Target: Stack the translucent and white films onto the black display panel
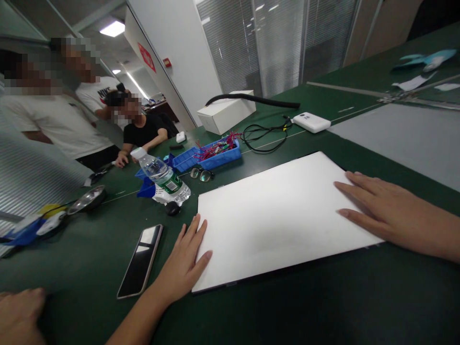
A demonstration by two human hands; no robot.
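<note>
A large flat white panel (273, 215) with thin dark edges lies on the green tabletop in front of me. My left hand (190, 258) rests on its left edge, fingers spread, thumb on the white surface. On the right edge lies my right hand (377, 206), its fingers stretched out flat over the panel. Neither hand holds anything. A smartphone (141, 261) with a dark screen is left of my left hand. Beyond it stands a tilted-looking water bottle (163, 177) with a green label, next to a small black object (173, 208).
Beyond the panel are blue bins (221, 155) with red wires, glasses (201, 174), a black cable (266, 143), a white power bank (311, 122) and a white box (226, 112). Another person's hand (21, 311) is at lower left; several people are behind the table.
</note>
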